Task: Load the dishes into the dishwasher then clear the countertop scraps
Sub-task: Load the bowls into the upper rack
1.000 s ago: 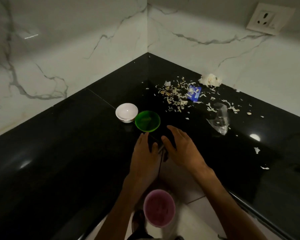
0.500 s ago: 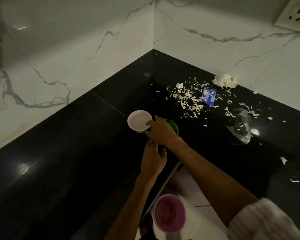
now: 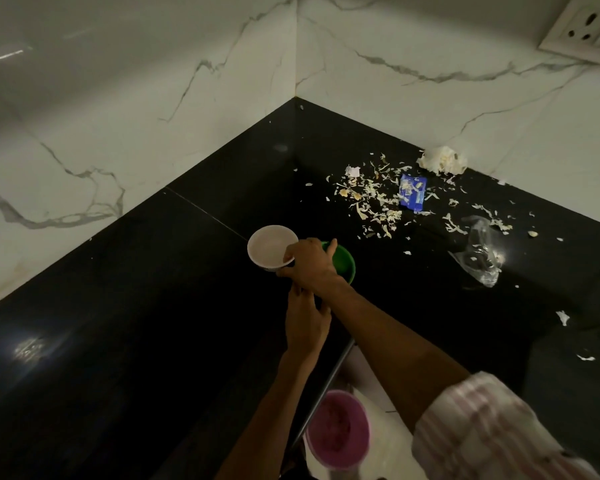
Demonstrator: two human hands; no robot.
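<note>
A small white bowl (image 3: 269, 244) and a green bowl (image 3: 344, 263) stand side by side on the black countertop (image 3: 153, 306). My right hand (image 3: 309, 263) reaches over the green bowl and pinches the white bowl's near rim, thumb inside it. My left hand (image 3: 307, 323) lies flat on the counter just in front of the bowls, fingers together, holding nothing. Pale vegetable scraps (image 3: 374, 199) are strewn toward the corner, with a blue wrapper (image 3: 412, 191) among them.
A crumpled clear plastic bag (image 3: 480, 258) lies right of the scraps, and a white crumpled lump (image 3: 442, 160) sits against the marble wall. A pink bucket (image 3: 336, 429) stands on the floor below the counter's inner corner. A wall socket (image 3: 582, 29) is at top right.
My right hand moved forward from the counter edge, over the green bowl, and took hold of the white bowl's rim. My left hand slid slightly forward. The camera moved closer.
</note>
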